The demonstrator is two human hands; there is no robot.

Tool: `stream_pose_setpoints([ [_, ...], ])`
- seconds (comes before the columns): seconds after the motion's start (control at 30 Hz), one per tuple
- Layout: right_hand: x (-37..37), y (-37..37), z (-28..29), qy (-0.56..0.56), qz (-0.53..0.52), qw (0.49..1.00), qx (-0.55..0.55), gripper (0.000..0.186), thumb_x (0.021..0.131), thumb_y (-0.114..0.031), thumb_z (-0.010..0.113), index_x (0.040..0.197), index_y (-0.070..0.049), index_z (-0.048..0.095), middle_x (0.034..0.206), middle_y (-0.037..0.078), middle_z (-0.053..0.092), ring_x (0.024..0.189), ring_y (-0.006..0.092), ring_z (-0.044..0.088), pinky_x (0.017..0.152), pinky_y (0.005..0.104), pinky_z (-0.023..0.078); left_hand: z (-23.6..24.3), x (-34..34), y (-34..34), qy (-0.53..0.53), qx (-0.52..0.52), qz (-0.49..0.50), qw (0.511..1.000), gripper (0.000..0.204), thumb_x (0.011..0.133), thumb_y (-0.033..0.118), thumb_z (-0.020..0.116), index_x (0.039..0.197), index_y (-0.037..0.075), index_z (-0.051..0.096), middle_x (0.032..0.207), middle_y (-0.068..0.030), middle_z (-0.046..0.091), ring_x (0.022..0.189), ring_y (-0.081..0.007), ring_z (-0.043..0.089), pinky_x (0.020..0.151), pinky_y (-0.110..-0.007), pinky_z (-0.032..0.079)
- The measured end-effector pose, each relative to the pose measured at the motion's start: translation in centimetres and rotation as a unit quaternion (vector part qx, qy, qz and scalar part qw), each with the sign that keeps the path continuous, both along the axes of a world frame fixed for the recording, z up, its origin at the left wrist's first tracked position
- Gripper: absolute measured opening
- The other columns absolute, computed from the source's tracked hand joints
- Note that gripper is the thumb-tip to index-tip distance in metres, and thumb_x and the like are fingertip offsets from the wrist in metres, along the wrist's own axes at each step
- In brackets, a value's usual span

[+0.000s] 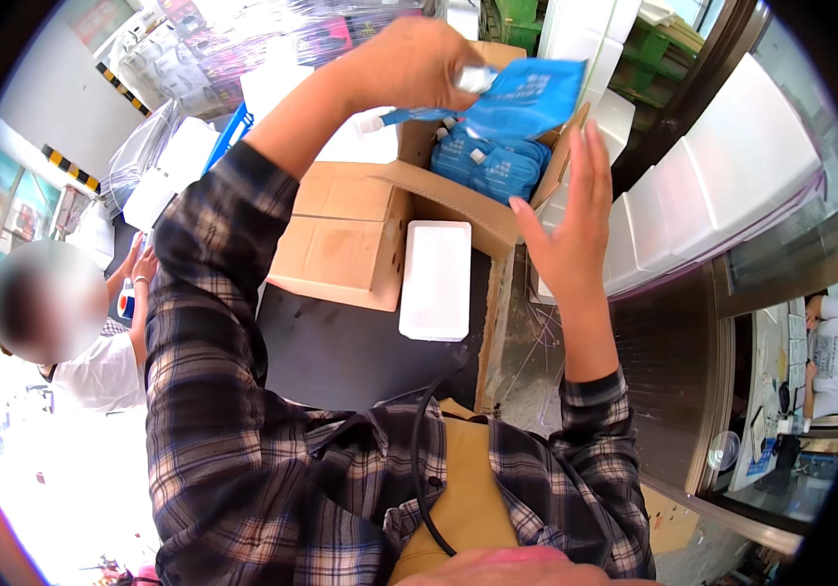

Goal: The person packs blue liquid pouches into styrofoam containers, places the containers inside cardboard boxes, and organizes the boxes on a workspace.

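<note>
My left hand (424, 63) is closed round the white-capped spout of a blue pouch (534, 98), holding it over an open cardboard box (443, 200). Beneath that hand shows a second blue pouch (417, 114) with a white cap; whether it is also in my grip I cannot tell. Several more blue spout pouches (497, 166) lie inside the box. At the box's right side, my right hand (575, 220) is raised with its fingers apart and nothing in it.
A cardboard carton (331, 239) and a white foam tray (436, 278) sit on the dark tabletop (341, 356). Stacked white foam boxes (722, 186) line the right side. On the left, a person (102, 366) has hands near a white bottle (126, 299).
</note>
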State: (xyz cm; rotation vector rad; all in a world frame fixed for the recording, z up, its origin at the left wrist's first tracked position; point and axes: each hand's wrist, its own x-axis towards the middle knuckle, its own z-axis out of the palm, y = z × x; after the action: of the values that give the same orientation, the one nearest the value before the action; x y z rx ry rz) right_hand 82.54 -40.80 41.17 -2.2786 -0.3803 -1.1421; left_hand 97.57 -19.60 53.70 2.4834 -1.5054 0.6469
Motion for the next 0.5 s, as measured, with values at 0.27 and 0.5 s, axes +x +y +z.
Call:
stream_pose_setpoints([
  [0.27, -6.5, 8.4, -0.5, 0.025, 0.085, 0.988, 0.13, 0.127, 0.062, -0.022, 0.093, 0.16, -0.003, 0.014, 0.155, 0.026, 0.029, 0.143, 0.0423, 0.034, 0.116, 0.0505, 0.033, 1.3, -14.1, 6.0, 0.406, -0.136, -0.172, 0.887, 0.024, 0.084, 0.012, 0.083, 0.098, -0.005, 0.073, 0.079, -0.0083, 0.069, 0.075, -0.0053, 0.057, 0.07, -0.027, 0.052],
  [0.5, -19.8, 12.3, -14.6, 0.251, 0.316, 0.504, 0.764, 0.075, 0.08, -0.022, 0.066, 0.148, -0.005, 0.041, 0.139, 0.014, 0.056, 0.132, 0.0317, 0.053, 0.115, 0.048, 0.04, -7.1, -21.5, 13.3, 0.584, -0.299, -0.048, 0.753, 0.018, 0.09, 0.017, 0.078, 0.089, -0.001, 0.074, 0.081, -0.0035, 0.071, 0.074, -0.0094, 0.065, 0.068, -0.025, 0.053],
])
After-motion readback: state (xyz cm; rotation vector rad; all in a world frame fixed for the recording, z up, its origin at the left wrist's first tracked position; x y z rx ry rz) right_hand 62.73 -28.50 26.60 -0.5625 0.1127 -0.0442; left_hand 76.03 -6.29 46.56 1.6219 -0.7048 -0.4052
